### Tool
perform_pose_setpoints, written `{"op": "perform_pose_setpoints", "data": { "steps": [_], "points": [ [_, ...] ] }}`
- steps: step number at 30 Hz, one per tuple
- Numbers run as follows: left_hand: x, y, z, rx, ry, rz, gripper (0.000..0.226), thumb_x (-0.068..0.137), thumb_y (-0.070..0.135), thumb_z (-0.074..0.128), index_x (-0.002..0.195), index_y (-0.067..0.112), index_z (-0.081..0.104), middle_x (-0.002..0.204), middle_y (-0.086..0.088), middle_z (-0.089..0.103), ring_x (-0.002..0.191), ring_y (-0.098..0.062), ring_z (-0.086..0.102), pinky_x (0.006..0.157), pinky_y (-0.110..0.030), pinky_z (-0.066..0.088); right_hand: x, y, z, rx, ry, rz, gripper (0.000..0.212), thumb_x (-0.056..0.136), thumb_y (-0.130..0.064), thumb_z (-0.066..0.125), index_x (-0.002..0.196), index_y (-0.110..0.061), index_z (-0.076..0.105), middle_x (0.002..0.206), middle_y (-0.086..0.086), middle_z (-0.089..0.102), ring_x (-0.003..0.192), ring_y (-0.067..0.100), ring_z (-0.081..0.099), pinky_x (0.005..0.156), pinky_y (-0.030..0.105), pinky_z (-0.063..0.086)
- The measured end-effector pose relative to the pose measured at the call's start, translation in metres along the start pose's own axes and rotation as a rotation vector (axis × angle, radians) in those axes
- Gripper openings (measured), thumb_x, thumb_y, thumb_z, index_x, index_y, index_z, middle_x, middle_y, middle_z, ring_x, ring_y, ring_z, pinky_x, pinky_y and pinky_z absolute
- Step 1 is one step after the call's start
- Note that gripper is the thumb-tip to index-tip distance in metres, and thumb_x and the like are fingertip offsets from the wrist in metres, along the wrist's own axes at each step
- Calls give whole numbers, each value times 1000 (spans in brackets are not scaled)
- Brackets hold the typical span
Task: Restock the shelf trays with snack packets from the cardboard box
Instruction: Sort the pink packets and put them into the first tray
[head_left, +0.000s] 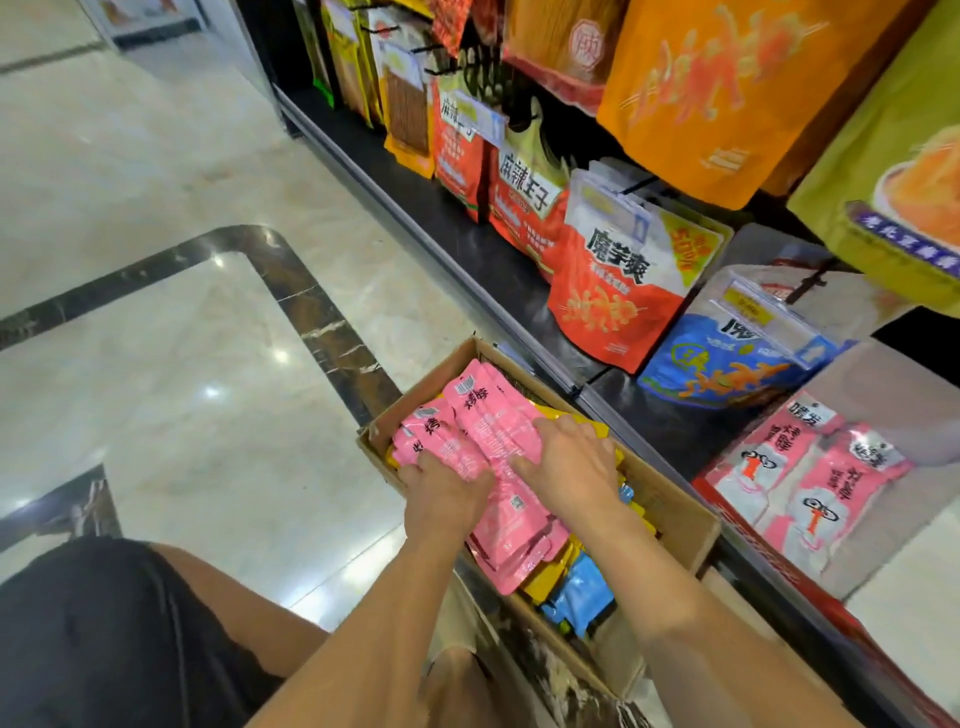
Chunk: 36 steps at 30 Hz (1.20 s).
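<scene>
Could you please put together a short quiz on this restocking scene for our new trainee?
1. True or false: the left hand and the right hand are both on the pink packets in the cardboard box.
2. Which lie under that pink stack? A. yellow packets and blue packets. B. green cans. C. black bottles.
3. What colour do the stocked packets in the shelf tray share with the stack in the box?
Key: 1 true; 2 A; 3 pink.
</scene>
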<state>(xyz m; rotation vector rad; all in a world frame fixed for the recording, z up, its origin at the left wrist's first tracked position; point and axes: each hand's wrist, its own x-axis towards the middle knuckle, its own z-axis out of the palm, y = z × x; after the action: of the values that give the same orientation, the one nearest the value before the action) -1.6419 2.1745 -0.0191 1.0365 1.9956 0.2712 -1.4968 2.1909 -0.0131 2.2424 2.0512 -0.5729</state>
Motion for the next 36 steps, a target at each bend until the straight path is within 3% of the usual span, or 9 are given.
{"op": "perform_pose_setpoints", "data": {
  "steps": [4, 8, 12, 14, 18, 24, 29, 33, 36],
  "points": [
    [3, 0, -3, -67, -11, -12, 76, 81, 38, 75, 139, 9, 34, 138, -13, 33, 122, -33, 50, 99, -39, 44, 5, -2, 8, -10, -8, 13, 62, 92, -58, 60, 143, -25, 47, 134, 3, 47, 126, 25, 43, 104, 42, 34],
    [7, -7, -4, -280, -15, -36, 79, 55, 45, 78, 123, 16, 51, 121, -7, 57, 98, -23, 64, 91, -42, 56, 11, 0, 7, 43, -22, 33, 55, 94, -44, 64, 144, -25, 49, 135, 3, 48, 126, 25, 45, 103, 41, 34],
    [3, -9, -8, -424, -45, -68, 25, 74, 22, 78, 94, 15, 66, 91, -5, 71, 76, -20, 69, 69, -34, 58, 11, 5, 2, 94, -54, 60, 52, 93, -35, 68, 141, -24, 51, 136, 4, 50, 128, 26, 45, 106, 42, 34],
    [2, -8, -11, -448, -50, -80, 14, 79, 14, 75, 89, 11, 67, 82, -6, 70, 69, -20, 68, 59, -28, 53, 10, 6, 1, 152, -66, 80, 51, 92, -29, 70, 139, -23, 51, 136, 3, 51, 130, 25, 45, 109, 41, 33],
    [-4, -5, -16, -500, -69, -72, 24, 74, 8, 76, 97, 7, 68, 86, -10, 72, 73, -27, 71, 62, -32, 56, -2, 6, -7, 231, -40, 73, 43, 92, -16, 68, 131, -21, 53, 129, 2, 56, 126, 25, 48, 104, 38, 35],
    [-18, 2, -21, -430, -82, 69, 17, 75, -1, 72, 85, 12, 73, 81, -10, 75, 69, -27, 73, 65, -39, 60, -23, 3, -25, 324, -2, 62, 39, 87, 4, 59, 117, -19, 49, 109, 4, 61, 102, 26, 58, 76, 36, 43],
    [-32, 12, -29, -415, -120, 111, 23, 75, -4, 72, 89, 15, 68, 85, -11, 74, 76, -30, 72, 69, -41, 59, -34, 25, -31, 419, -71, 154, 39, 85, 0, 62, 116, -20, 47, 101, 1, 59, 97, 26, 58, 73, 36, 45],
    [-45, 26, -31, -480, -201, 159, 29, 77, -5, 70, 100, 13, 69, 88, -14, 76, 79, -34, 74, 76, -50, 61, -44, 49, -30, 804, -67, 272, 31, 85, -1, 63, 98, -28, 55, 94, 1, 68, 86, 22, 69, 74, 41, 59],
    [-56, 39, -28, -538, -224, 204, 37, 69, 11, 73, 106, 12, 66, 92, -17, 75, 83, -37, 74, 79, -56, 59, -58, 59, -39, 1053, 26, 287, 22, 85, 3, 53, 82, -14, 67, 69, 0, 68, 59, 16, 63, 51, 22, 48]
  ]
}}
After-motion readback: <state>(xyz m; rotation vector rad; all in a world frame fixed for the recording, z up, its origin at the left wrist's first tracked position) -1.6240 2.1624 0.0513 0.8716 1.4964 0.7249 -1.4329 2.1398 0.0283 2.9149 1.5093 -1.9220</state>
